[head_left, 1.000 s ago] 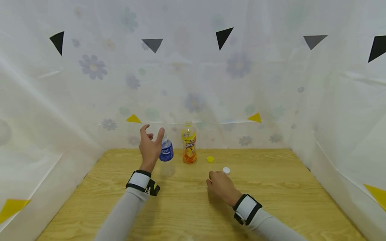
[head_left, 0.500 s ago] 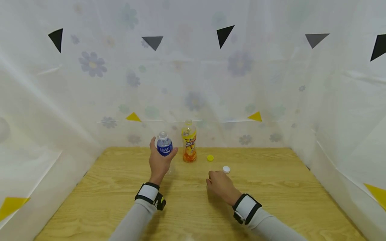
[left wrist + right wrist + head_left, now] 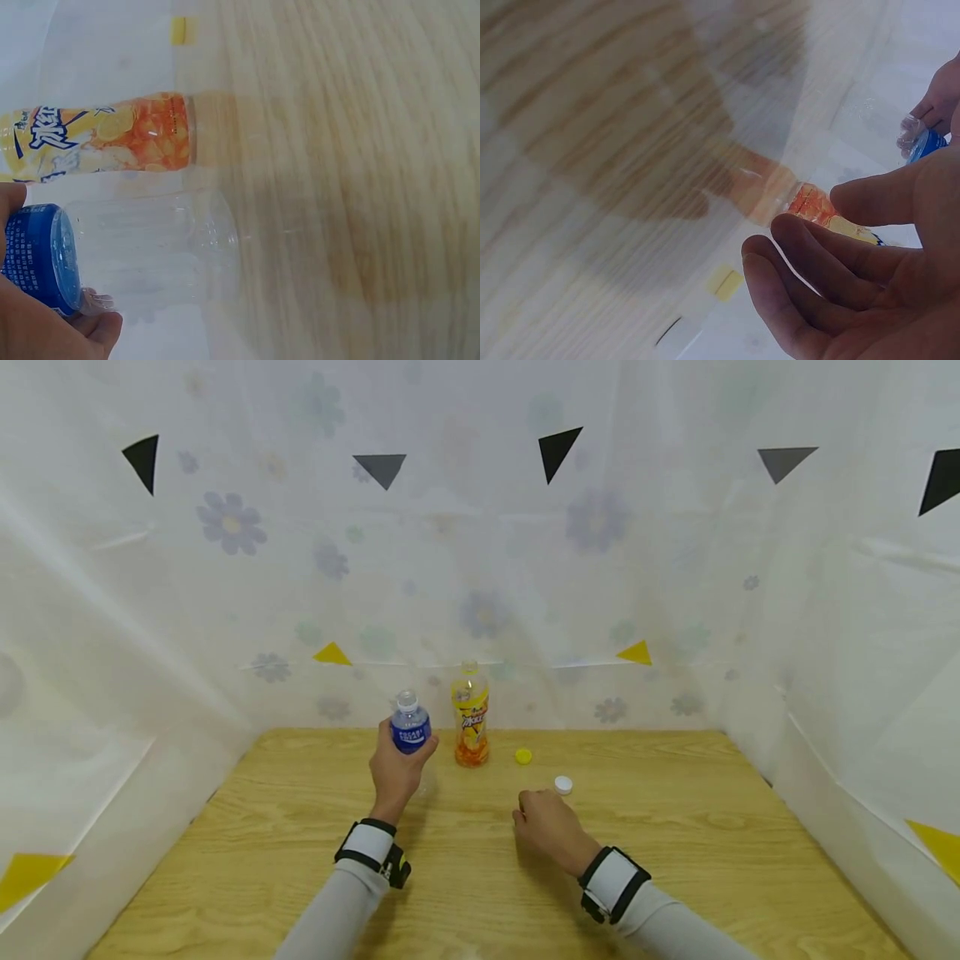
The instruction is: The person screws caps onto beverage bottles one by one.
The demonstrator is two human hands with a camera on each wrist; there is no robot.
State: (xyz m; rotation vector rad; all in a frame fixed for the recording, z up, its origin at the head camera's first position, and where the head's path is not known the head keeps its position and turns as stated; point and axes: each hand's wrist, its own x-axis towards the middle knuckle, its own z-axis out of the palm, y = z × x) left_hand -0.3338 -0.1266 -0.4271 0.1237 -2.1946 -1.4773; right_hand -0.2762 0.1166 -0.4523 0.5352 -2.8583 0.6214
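Observation:
My left hand (image 3: 395, 777) grips a clear plastic bottle with a blue label (image 3: 411, 735), its fingers and thumb around the label. The bottle stands upright with an uncapped mouth; its transparent lower part (image 3: 150, 244) shows in the left wrist view and looks empty. Just right of it is a second uncapped bottle (image 3: 472, 727), with a yellow and orange label. My right hand (image 3: 553, 831) rests low over the table with loosely curled fingers and holds nothing. A white cap (image 3: 563, 785) lies just beyond its knuckles.
A yellow cap (image 3: 523, 756) lies on the wooden table (image 3: 465, 877) between the second bottle and the white cap. White sheeting (image 3: 480, 568) with flower prints and stuck-on triangles walls the table at the back and sides.
My left hand has come down from beside the blue-labelled bottle, moved right and taken hold of it around the label. The right hand has stayed in place.

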